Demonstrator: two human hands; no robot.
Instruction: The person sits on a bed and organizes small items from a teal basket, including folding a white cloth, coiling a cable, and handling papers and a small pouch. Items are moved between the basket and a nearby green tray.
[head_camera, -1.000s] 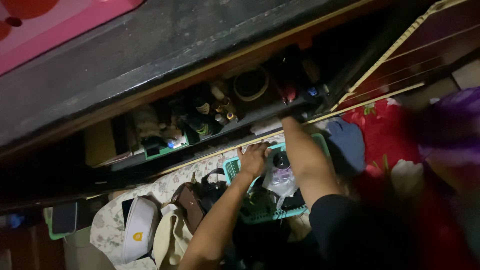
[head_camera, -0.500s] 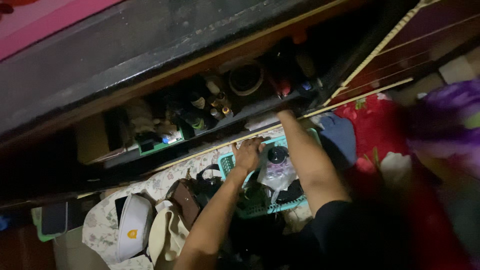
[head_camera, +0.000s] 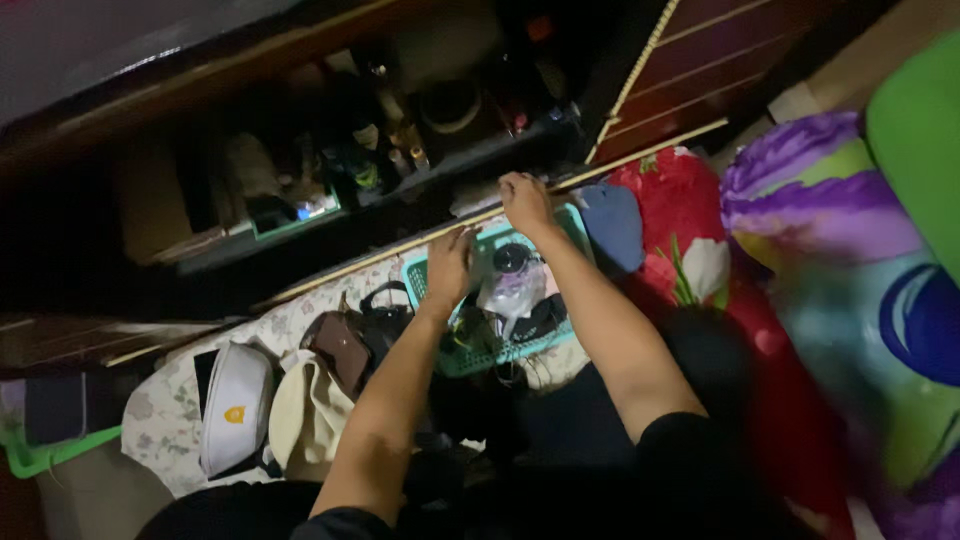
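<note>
1. Head view looks down on two bare arms reaching over a cluttered, dimly lit spot beside a dark shelf (head_camera: 330, 190).
2. Left hand (head_camera: 449, 268) lies on the far left corner of a teal basket (head_camera: 560, 343), fingers curled over its rim; it looks like a narrow hold on the rim, though the fingertips are too dark to read for sure.
3. Right hand (head_camera: 525, 203) rests at the basket's far right corner, just below a thin wooden strip (head_camera: 650, 150). Its fingers are bent down over the edge; I cannot tell whether they clamp the rim or only press on it.
4. Between the two hands, inside the basket, sits a clear bag (head_camera: 510, 292) with a dark round cap (head_camera: 511, 258) just above it. Dark items fill the rest of the basket, too dim to name.
5. The basket sits on a floral cloth (head_camera: 160, 425), near the shelf front.
6. Left of the basket are a black bag (head_camera: 385, 320) and a brown bag (head_camera: 340, 348), touching each other.
7. Further left lie a cream hat (head_camera: 300, 415) and a white cap (head_camera: 232, 420) with a small yellow badge, side by side.
8. Right of the basket is a blue cloth (head_camera: 612, 225), then a red flowered cloth (head_camera: 680, 230), then a purple and green bundle (head_camera: 840, 220).
9. On the shelf stand small bottles (head_camera: 385, 150) and a round bowl (head_camera: 450, 105), well behind the hands.
10. A green tray (head_camera: 40, 460) sits at the far left edge, well apart from everything the hands touch.
</note>
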